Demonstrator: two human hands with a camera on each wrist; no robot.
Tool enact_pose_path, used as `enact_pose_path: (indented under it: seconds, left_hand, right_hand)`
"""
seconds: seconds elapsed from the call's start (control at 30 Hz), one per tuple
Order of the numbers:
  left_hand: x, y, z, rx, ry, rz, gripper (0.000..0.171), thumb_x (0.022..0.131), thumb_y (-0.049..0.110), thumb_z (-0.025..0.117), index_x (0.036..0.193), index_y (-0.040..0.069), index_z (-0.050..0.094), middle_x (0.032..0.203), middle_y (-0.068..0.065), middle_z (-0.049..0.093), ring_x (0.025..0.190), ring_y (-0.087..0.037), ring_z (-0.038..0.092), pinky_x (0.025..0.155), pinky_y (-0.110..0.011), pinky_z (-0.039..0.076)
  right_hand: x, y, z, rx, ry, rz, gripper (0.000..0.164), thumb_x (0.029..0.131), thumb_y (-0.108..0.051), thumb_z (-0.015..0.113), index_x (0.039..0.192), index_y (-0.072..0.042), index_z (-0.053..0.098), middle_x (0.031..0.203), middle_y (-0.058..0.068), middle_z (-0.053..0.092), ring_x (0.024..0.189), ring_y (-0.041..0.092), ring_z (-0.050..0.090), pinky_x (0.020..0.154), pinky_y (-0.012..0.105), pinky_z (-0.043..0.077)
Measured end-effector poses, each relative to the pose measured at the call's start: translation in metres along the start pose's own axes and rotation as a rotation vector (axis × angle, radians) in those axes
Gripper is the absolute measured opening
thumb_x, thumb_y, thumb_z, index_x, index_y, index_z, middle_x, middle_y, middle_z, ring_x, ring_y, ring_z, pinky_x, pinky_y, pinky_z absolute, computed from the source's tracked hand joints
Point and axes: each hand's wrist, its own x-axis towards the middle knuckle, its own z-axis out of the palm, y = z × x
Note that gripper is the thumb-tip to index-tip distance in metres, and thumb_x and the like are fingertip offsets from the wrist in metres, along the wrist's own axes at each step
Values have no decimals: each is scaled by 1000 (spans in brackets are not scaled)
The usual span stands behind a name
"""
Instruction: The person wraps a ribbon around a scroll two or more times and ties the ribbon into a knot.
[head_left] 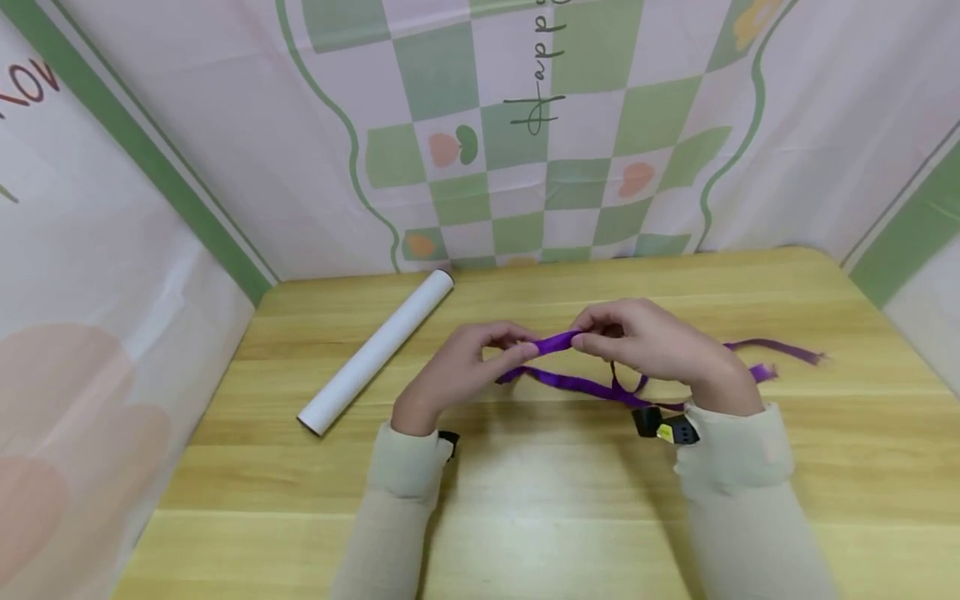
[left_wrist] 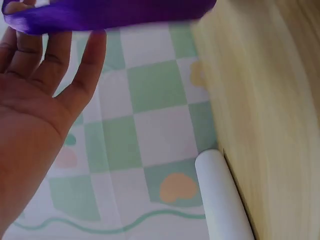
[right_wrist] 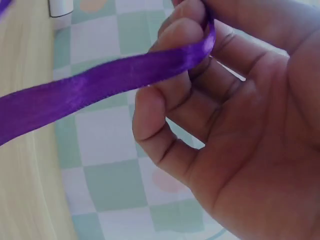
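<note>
A purple ribbon (head_left: 557, 342) is stretched between both hands, a little above the table. My left hand (head_left: 480, 358) pinches it between thumb and fingers; in the left wrist view the ribbon (left_wrist: 115, 15) crosses over the fingers. On the other side my right hand (head_left: 645, 337) pinches the ribbon, and the right wrist view shows the ribbon (right_wrist: 100, 80) running out from its fingertips. More of the ribbon hangs in a loop below the hands. Its frayed ends trail out to the right, past the right wrist.
A white tube (head_left: 378, 350) lies slantwise on the wooden table (head_left: 540, 533), left of the hands. Behind the table hangs a green-and-white checked cloth (head_left: 517, 175), with further cloth on both sides. Each wrist wears a small black device (head_left: 663, 427).
</note>
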Motion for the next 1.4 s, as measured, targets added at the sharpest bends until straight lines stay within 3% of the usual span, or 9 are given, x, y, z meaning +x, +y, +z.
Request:
enact_pose_path:
  seconds: [0.13, 0.47, 0.63, 0.8, 0.93, 1.07, 1.13, 1.23, 1.4]
  left_hand:
    - [-5, -2, -10, -26, 12, -25, 35, 90, 50, 56, 101, 20, 70, 83, 5, 66, 77, -12, 60, 68, -30, 49]
    - [-11, -4, -23, -7, 4, -83, 31, 90, 48, 57, 92, 19, 69, 72, -7, 56, 59, -15, 41, 53, -27, 35]
    - [-12, -6, -26, 11, -1, -96, 29, 91, 46, 57, 91, 19, 68, 72, -8, 55, 60, -15, 42, 54, -27, 36]
    - [-9, -7, -21, 100, 7, -75, 27, 92, 46, 56, 91, 21, 68, 73, -4, 58, 60, -12, 44, 56, -27, 40]
    - [-2, -4, -9, 161, -22, -5, 27, 94, 44, 53, 91, 21, 68, 69, 4, 55, 57, -10, 43, 56, -26, 40]
    - [4, 0, 2, 167, -64, 67, 25, 96, 39, 52, 95, 19, 68, 67, 5, 52, 55, -9, 42, 53, -24, 38]
    - [5, 2, 7, 174, -74, 95, 24, 96, 37, 52, 97, 19, 68, 69, 5, 53, 56, -7, 41, 54, -24, 38]
    - [4, 6, 9, 161, -81, 111, 23, 97, 34, 51, 100, 19, 68, 74, 5, 57, 57, -7, 42, 56, -24, 40]
    - [-1, 6, 4, 104, -73, 59, 25, 97, 36, 50, 99, 18, 67, 73, 0, 57, 54, -10, 42, 53, -26, 40]
  right_hand:
    - [-3, 4, -4, -42, 74, 6, 26, 94, -39, 55, 98, -17, 68, 76, 0, 57, 61, 14, 46, 54, 29, 41]
    - [-11, 21, -12, -142, 182, 78, 29, 95, -37, 55, 102, -13, 68, 87, 2, 64, 72, 17, 51, 64, 33, 44]
    - [-18, 38, -19, -193, 177, 184, 33, 95, -37, 53, 105, -9, 67, 92, 5, 64, 76, 18, 52, 66, 35, 44]
    - [-24, 48, -22, -210, 141, 256, 34, 94, -38, 55, 108, -8, 65, 95, 7, 65, 81, 20, 55, 69, 37, 45]
    - [-22, 39, -16, -160, 88, 191, 45, 89, -41, 62, 121, -9, 61, 117, 14, 62, 106, 30, 56, 87, 48, 45]
    - [-12, 22, 2, -93, -9, 65, 65, 82, -55, 64, 134, -17, 54, 135, 9, 54, 123, 29, 48, 99, 52, 38]
    - [-4, 14, 14, -71, -65, 7, 67, 82, -59, 62, 136, -21, 52, 134, 2, 55, 121, 23, 50, 99, 48, 40]
    - [6, 4, 28, -30, -118, -85, 55, 86, -54, 59, 130, -21, 58, 125, -4, 61, 110, 15, 57, 91, 41, 46]
    - [13, 4, 30, 35, -120, -146, 29, 95, -40, 54, 111, -21, 69, 101, -8, 69, 87, 7, 62, 77, 30, 51]
